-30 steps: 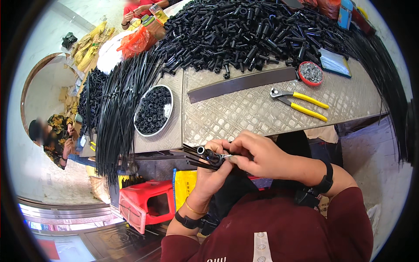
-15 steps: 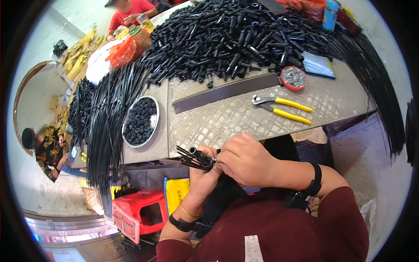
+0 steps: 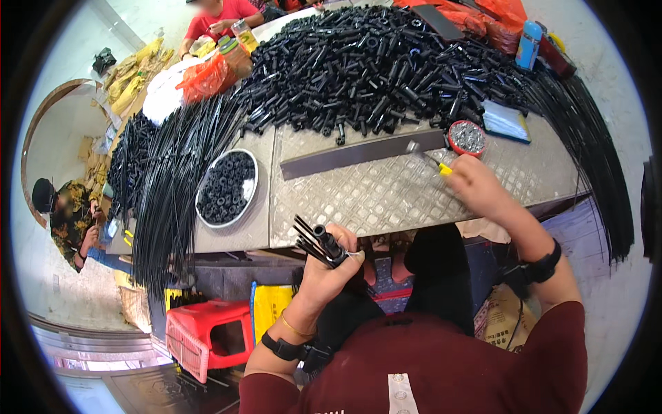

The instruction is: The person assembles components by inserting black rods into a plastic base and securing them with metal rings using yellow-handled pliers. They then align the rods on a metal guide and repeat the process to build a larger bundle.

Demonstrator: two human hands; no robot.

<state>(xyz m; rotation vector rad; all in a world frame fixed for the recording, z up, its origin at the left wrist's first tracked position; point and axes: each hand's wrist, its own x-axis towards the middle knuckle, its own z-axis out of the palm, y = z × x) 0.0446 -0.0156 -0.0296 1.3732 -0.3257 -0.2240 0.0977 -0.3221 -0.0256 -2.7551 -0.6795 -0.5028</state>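
My left hand [image 3: 324,276] is closed round a black tube [image 3: 325,240] and several thin black rods [image 3: 307,243], just off the table's near edge. A small silvery bit, too fine to name surely, shows by my left thumb. Over the table on the right, my right hand [image 3: 477,185] is closed on the yellow handles of end-cutting pliers [image 3: 445,169]. The pliers' metal head [image 3: 414,147] points left toward a long dark metal bar [image 3: 358,154] and looks slightly blurred. My palm hides most of the handles.
A white bowl [image 3: 256,181] holds black rings. Beside the pliers stands a red bowl [image 3: 451,143] of small silvery parts. A large heap of black tubes [image 3: 365,69] covers the far table, with long rods [image 3: 172,179] overhanging left. Two other people sit far left; a red stool [image 3: 234,312] stands below.
My right hand has left the bundle and moved right and away to the pliers, which lay on the table and are now gripped. My left hand keeps the tube and rods.
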